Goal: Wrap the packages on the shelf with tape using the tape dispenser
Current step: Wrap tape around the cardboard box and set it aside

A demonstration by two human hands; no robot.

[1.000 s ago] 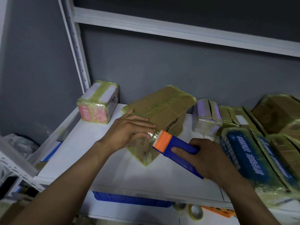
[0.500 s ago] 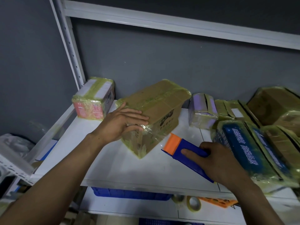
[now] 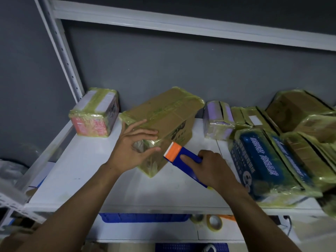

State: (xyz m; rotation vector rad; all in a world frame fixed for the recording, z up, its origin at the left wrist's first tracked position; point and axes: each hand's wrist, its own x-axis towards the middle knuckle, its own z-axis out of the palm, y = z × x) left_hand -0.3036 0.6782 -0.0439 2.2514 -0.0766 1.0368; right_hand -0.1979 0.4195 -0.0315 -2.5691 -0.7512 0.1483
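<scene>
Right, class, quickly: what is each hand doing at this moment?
Left hand: open, fingers pressing on the brown box.
Right hand: holding the dispenser.

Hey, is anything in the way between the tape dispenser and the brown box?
Nothing visible. The dispenser has its orange head right at the box near its front corner; the left hand rests on the box beside it, not between.

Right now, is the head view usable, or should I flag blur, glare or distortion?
Head view: dim light; wide-angle lens bends the shelf upright; packages at the right edge are motion-smeared; tape on the cardboard box shows soft sheen, no harsh glare; left hand, right hand and tape dispenser are reasonably sharp.
</scene>
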